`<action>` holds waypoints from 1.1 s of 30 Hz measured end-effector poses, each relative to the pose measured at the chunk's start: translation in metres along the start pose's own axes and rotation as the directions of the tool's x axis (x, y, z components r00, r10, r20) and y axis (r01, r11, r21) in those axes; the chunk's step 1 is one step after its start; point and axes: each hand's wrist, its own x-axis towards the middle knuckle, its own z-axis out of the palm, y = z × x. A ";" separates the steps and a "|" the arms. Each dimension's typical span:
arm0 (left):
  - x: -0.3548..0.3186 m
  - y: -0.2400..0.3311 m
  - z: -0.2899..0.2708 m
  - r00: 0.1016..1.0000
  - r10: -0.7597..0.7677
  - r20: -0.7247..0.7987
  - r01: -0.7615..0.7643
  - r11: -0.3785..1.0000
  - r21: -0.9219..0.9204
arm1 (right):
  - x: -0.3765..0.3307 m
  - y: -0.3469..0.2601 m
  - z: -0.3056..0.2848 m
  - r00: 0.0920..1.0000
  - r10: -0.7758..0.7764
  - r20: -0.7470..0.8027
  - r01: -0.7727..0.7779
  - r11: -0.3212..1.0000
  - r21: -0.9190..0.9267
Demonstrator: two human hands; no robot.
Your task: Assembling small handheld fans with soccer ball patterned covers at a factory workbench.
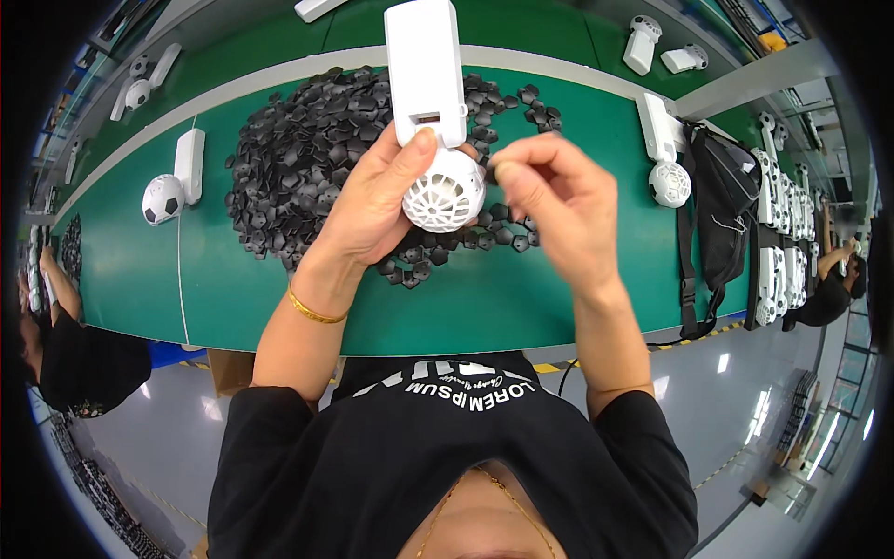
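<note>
Plainly, the left hand (377,200) is closed around a white device (426,79) at its narrow joint, the thumb laid over the front and the other fingers largely hidden behind. From that grip the device's long rectangular body stretches away from the person, with a small slot just beyond the thumb tip; its round openwork ball (442,193) sits beside the palm, on the person's side of the thumb.

The right hand (568,200) is just right of the ball, forefinger and thumb tips close together; I cannot tell whether they meet or have anything between them.

Behind and to the left of the left hand, a heap of small black pieces (298,168) spreads over the green table (447,321), with looser ones running under the device toward the right hand. Well left of the left hand lies another white device (191,163), its ball bearing black patches. Well right of the right hand lies a similar white unit (658,130) with an openwork ball, and just past it a black bag (724,210). A gold bracelet (315,307) circles the wrist below the holding grip
</note>
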 end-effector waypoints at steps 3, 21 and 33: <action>0.000 -0.002 -0.001 1.000 0.029 -0.007 -0.029 1.000 0.002 | -0.007 0.005 0.014 0.999 0.045 -0.026 -0.042 0.992 0.121; -0.015 -0.006 -0.009 0.996 0.068 -0.051 -0.053 0.967 0.249 | -0.011 0.035 0.016 0.924 0.284 0.256 -0.339 0.919 0.202; -0.009 0.003 -0.009 0.971 0.135 -0.195 -0.109 0.984 0.138 | 0.034 0.064 -0.052 0.986 -0.085 0.147 0.169 0.559 -0.812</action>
